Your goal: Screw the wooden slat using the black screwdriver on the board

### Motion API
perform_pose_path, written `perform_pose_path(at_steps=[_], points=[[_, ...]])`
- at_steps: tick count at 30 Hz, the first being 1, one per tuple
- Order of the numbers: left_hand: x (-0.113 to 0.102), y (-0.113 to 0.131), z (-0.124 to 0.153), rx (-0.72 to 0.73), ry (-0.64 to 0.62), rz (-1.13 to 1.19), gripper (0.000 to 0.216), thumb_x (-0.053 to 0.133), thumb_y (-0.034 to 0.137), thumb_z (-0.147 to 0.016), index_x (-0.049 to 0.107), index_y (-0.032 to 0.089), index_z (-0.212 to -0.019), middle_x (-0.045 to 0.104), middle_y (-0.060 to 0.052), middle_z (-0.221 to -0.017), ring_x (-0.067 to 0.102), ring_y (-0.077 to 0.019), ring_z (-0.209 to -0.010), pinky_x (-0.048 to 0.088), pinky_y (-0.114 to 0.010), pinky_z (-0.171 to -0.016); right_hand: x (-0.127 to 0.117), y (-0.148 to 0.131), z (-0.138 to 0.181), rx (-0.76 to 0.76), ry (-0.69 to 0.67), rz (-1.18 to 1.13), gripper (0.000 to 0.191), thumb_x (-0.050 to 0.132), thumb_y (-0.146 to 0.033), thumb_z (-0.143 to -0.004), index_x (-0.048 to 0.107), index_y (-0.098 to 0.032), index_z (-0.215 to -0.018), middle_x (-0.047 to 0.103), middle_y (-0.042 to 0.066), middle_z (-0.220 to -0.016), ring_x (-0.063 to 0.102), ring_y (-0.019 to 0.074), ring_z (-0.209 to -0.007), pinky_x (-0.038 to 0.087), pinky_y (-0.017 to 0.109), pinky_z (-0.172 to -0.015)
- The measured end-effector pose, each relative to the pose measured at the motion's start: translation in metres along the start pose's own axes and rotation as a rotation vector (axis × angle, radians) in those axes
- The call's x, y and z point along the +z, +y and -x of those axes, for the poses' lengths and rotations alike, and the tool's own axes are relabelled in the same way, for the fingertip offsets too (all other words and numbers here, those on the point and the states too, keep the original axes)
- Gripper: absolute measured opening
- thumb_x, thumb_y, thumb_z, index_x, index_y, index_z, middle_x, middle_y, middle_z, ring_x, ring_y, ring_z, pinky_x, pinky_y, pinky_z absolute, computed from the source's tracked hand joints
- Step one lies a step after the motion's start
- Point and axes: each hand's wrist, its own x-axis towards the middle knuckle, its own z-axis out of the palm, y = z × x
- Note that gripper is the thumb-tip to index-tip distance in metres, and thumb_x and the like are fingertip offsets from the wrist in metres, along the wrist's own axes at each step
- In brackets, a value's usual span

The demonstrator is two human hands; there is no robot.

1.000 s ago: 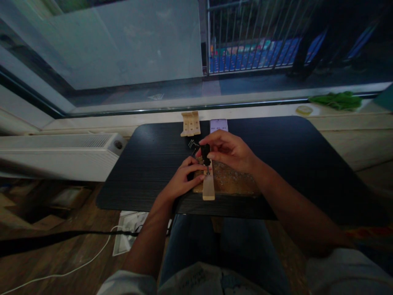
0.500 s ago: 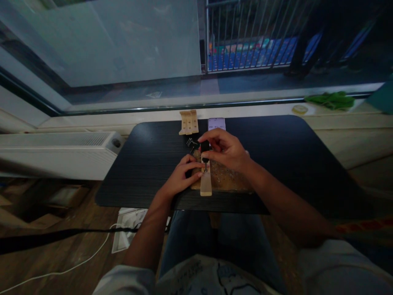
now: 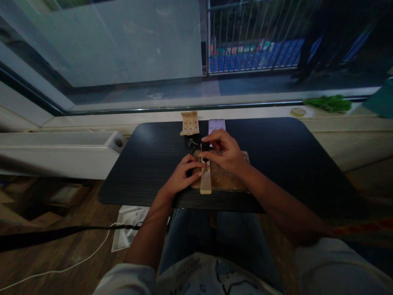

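My right hand [image 3: 227,152] grips the black handle of a small screwdriver [image 3: 205,153] between thumb and fingertips. The screwdriver stands upright, its metal shaft pointing down at a light wooden strip [image 3: 206,186]. Whether a screw sits under the tip is too small to tell. That strip lies across a brown, shiny slab [image 3: 229,182] near the table's front edge. From the left, my left hand [image 3: 181,176] holds the strip, index finger and thumb pressed on it close to the screwdriver tip. Several loose screws [image 3: 192,142] lie just behind the slab.
Light wooden pieces with holes [image 3: 189,123] stand at the back of the dark table [image 3: 147,164]. A phone [image 3: 216,124] with a lit screen lies beside them. Green leaves [image 3: 328,104] and a round yellowish item [image 3: 298,111] rest on the windowsill. A white radiator [image 3: 61,155] is at left.
The view has shifted slightly. Both hands keep their places on the strip and the screwdriver; the right hand's fingers have moved only a little around the handle.
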Motion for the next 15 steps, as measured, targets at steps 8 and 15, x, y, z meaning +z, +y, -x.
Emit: perform_pose_path(at_steps=[8,15], points=[[0.0001,-0.0022,0.0012,-0.016,-0.002,-0.004,0.03,0.058,0.04,-0.088,0.07,0.021,-0.108,0.053,-0.006,-0.098,0.051,-0.0227,-0.102,0.044,-0.04,-0.095,-0.0009,-0.0063,-0.0002,0.008,0.008,0.115,0.024,0.07,-0.025,-0.077,0.061,-0.022,-0.098,0.054,-0.004,-0.079,0.032,0.0059,-0.052,0.029,0.021,-0.046],[-0.001,0.0013,0.0012,-0.033,-0.013,-0.002,0.03,0.057,0.04,-0.088,0.07,0.021,-0.108,0.051,-0.007,-0.101,0.049,-0.0226,-0.104,0.041,-0.04,-0.097,-0.0037,-0.0054,-0.003,-0.061,-0.035,0.083,0.02,0.071,-0.029,-0.079,0.065,-0.023,-0.098,0.055,-0.003,-0.077,0.039,0.0071,-0.054,0.034,0.022,-0.05]])
